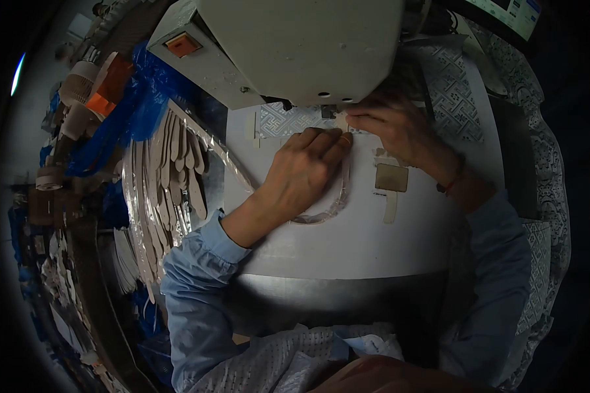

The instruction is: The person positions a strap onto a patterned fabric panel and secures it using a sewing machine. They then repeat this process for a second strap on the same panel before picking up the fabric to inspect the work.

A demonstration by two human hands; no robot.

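Under the head of a sewing machine [301, 49], both of my hands are close together near the presser foot [328, 112]. My left hand [303, 165] is closed, its fingers curled down; what is under its fingertips is hidden. My right hand [394, 130] comes in from the right, its fingers pressed together at a small beige piece [341, 120] beside the foot. A clear plastic strip [337, 206] curves out below my left hand. Patterned paper or fabric [288, 120] lies behind the fingers on the white work surface [347, 252].
Left of the surface, several beige strap-like pieces [170, 157] hang in a bundle beside blue plastic [147, 85]. Thread cones [80, 82] stand farther left. A brown square plate [391, 177] sits below my right wrist. A screen [514, 16] is at top right.
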